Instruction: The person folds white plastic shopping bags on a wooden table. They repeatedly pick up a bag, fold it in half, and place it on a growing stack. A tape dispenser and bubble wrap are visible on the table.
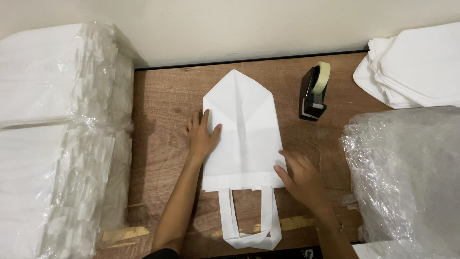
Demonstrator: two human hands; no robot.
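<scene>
Lying between both hands (203, 136): bag (244, 139)

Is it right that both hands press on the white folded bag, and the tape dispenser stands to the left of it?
Not quite. The left hand and right hand do press on the white bag, but the head view shows the tape dispenser standing to its right.

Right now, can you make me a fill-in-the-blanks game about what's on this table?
1. Both hands press on a flat white ____ with handles.
2. The left hand rests on the bag's ____ edge.
3. The black tape dispenser stands to the ____ of the bag.
4. The table is made of ____.

Missing words: bag, left, right, wood
</scene>
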